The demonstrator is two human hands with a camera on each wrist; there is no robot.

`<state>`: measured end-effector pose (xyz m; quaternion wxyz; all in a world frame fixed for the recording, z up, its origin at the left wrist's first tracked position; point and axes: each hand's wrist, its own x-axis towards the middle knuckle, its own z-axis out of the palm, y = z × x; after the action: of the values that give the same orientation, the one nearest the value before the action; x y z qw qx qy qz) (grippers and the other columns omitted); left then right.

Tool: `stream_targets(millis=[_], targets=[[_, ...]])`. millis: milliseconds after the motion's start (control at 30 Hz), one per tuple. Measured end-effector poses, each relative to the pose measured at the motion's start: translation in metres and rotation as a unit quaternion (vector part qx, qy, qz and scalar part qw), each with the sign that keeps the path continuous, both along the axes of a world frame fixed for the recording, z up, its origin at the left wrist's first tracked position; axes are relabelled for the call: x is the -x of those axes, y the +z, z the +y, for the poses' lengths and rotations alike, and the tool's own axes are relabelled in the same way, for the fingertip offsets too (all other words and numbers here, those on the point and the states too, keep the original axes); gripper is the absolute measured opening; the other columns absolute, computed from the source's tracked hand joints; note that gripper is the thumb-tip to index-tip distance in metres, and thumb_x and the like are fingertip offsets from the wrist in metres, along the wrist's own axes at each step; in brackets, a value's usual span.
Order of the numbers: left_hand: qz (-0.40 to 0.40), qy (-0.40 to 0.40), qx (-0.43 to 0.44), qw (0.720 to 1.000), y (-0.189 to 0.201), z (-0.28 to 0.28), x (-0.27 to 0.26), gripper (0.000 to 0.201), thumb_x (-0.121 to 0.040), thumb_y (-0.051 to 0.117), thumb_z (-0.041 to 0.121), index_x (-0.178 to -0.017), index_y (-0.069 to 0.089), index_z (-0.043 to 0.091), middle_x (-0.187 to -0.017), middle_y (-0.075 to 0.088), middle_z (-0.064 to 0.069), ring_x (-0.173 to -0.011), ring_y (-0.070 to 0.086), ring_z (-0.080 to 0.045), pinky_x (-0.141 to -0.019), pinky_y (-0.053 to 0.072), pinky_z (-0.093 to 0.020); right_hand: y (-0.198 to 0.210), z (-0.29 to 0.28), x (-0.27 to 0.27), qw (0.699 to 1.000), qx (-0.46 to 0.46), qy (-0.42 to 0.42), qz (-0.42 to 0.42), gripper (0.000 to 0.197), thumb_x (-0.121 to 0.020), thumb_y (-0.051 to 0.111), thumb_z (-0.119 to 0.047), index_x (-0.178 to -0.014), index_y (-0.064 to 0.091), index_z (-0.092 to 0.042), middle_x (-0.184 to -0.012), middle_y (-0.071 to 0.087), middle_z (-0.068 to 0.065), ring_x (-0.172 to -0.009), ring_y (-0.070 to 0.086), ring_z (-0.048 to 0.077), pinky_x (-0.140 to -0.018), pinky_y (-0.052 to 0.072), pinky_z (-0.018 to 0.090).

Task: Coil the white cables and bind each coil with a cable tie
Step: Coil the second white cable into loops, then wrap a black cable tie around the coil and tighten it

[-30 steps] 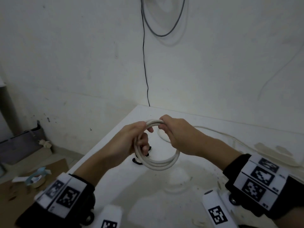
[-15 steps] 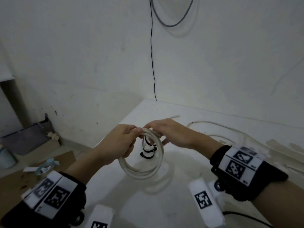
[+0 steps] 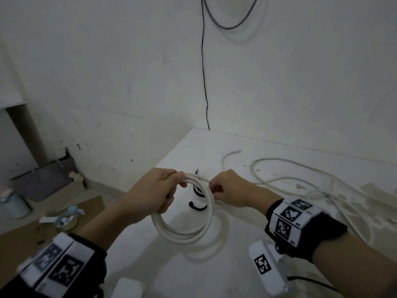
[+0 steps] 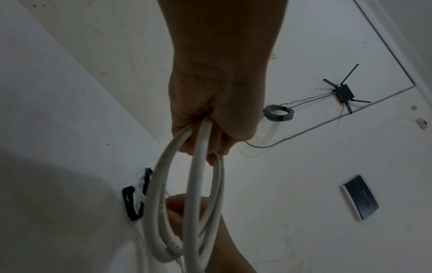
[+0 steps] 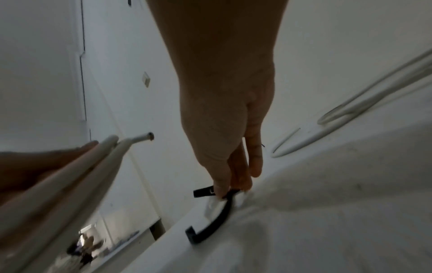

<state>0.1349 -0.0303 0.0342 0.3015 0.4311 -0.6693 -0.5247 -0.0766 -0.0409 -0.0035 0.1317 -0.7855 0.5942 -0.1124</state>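
Note:
A coil of white cable [image 3: 182, 235] hangs above the white table [image 3: 247, 145], several loops wide. My left hand [image 3: 178, 179] grips the coil's top left; the left wrist view shows the loops [image 4: 194, 194] running out of the fist [image 4: 210, 129]. My right hand [image 3: 212, 189] is just right of the coil and off it. In the right wrist view its thumb and fingers [image 5: 224, 188] pinch a black cable tie [image 5: 215, 219] lying on the table. A second black tie [image 3: 197, 207] lies below it, seen through the coil. Loose white cable [image 3: 300, 173] sprawls to the right.
The table's left edge [image 3: 150, 175] drops to a floor with cardboard and a tape roll [image 3: 68, 220]. A thin black wire [image 3: 204, 82] runs down the wall behind. A router [image 4: 342, 92] and a grey bundled cable [image 4: 278, 112] hang on the wall.
My right hand has let go of the coil and gone to the black ties on the table. The coil now hangs from my left hand alone.

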Motion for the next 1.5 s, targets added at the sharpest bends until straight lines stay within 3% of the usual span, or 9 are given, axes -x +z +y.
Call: stream_targets(millis=[267,433,600,767,867,1133,1233,1333,1500], targets=[[0.031,-0.008,0.021,0.999,-0.005,0.006,0.03,0.032,-0.1,0.037,0.02,-0.081,0.055,0.001,-0.045,0.028,0.009,-0.038,0.022,-0.008,-0.037,0.022,-0.019,0.053,0.03,0.041,0.925,-0.02,-0.071,-0.373,0.006,-0.086,0.064,-0.009,-0.085,0.069,-0.005,-0.082,0.067,0.008,-0.065,0.062,0.013,-0.054,0.048,0.025],[-0.043,-0.012,0.234,0.971,0.0,0.015,0.074,0.033,-0.099,0.038,0.026,-0.073,0.055,0.017,-0.046,0.043,0.007,-0.038,0.038,-0.004,-0.042,0.033,-0.016,0.075,0.064,0.072,0.86,-0.017,-0.107,-0.499,0.007,-0.087,0.061,-0.006,-0.087,0.067,-0.003,-0.074,0.063,0.004,-0.062,0.055,0.012,-0.05,0.041,0.023],[-0.09,-0.088,0.35,0.928,0.01,0.025,0.119,0.038,-0.092,0.029,0.044,-0.083,0.054,0.017,-0.057,0.048,0.006,-0.049,0.041,-0.007,-0.051,0.034,-0.02,0.096,0.103,0.106,0.888,0.154,-0.148,-0.408,0.003,-0.078,0.068,0.004,-0.078,0.069,0.002,-0.072,0.071,0.019,-0.063,0.069,0.02,-0.053,0.054,0.025],[-0.162,-0.144,0.442,0.87,0.01,0.034,0.161,0.04,-0.095,0.022,0.044,-0.093,0.05,0.015,-0.058,0.045,0.009,-0.051,0.044,-0.008,-0.051,0.034,-0.02,0.11,0.137,0.146,0.947,0.233,-0.189,-0.119,0.005,-0.077,0.069,-0.005,-0.075,0.071,-0.01,-0.059,0.065,-0.003,-0.055,0.063,0.011,-0.055,0.056,0.025],[-0.159,-0.151,0.491,0.843,0.006,0.039,0.18,0.051,-0.093,0.014,0.053,-0.094,0.049,0.016,-0.059,0.044,0.011,-0.052,0.043,-0.01,-0.051,0.033,-0.02,0.112,0.155,0.161,0.95,0.225,-0.215,-0.009,0.01,-0.076,0.065,-0.012,-0.068,0.065,-0.006,-0.062,0.062,0.001,-0.058,0.055,0.011,-0.059,0.05,0.029],[-0.084,-0.183,0.475,0.856,0.011,0.051,0.205,0.027,-0.09,0.024,0.044,-0.081,0.041,0.025,-0.05,0.036,0.01,-0.05,0.039,-0.012,-0.048,0.029,-0.018,0.11,0.173,0.185,0.943,0.248,-0.222,-0.018,0.021,-0.068,0.068,-0.015,-0.055,0.052,-0.017,-0.108,0.047,-0.013,-0.089,0.044,-0.001,-0.071,0.038,0.019],[-0.079,-0.195,0.474,0.855,0.015,0.052,0.205,0.019,-0.09,0.025,0.044,-0.075,0.034,0.037,-0.05,0.035,0.01,-0.049,0.038,-0.012,-0.048,0.029,-0.018,0.11,0.17,0.187,0.935,0.227,-0.245,-0.118,0.024,-0.071,0.067,-0.01,-0.053,0.054,-0.015,-0.1,0.064,-0.01,-0.085,0.057,0.0,-0.067,0.039,0.009],[-0.064,-0.213,0.457,0.861,0.018,0.053,0.203,0.018,-0.09,0.028,0.044,-0.077,0.038,0.038,-0.051,0.037,0.009,-0.048,0.036,-0.011,-0.048,0.028,-0.017,0.109,0.163,0.188,0.903,0.247,-0.274,-0.22,0.02,-0.074,0.068,-0.006,-0.056,0.064,-0.012,-0.082,0.071,-0.004,-0.075,0.067,0.008,-0.072,0.052,0.017],[-0.016,-0.24,0.395,0.887,0.023,0.059,0.201,0.023,-0.09,0.033,0.043,-0.081,0.05,0.03,-0.052,0.04,0.009,-0.046,0.034,-0.008,-0.049,0.028,-0.014,0.108,0.153,0.18,0.865,0.254,-0.272,-0.337,0.016,-0.082,0.069,-0.017,-0.068,0.07,-0.009,-0.083,0.074,-0.006,-0.078,0.07,0.014,-0.079,0.056,0.029]])
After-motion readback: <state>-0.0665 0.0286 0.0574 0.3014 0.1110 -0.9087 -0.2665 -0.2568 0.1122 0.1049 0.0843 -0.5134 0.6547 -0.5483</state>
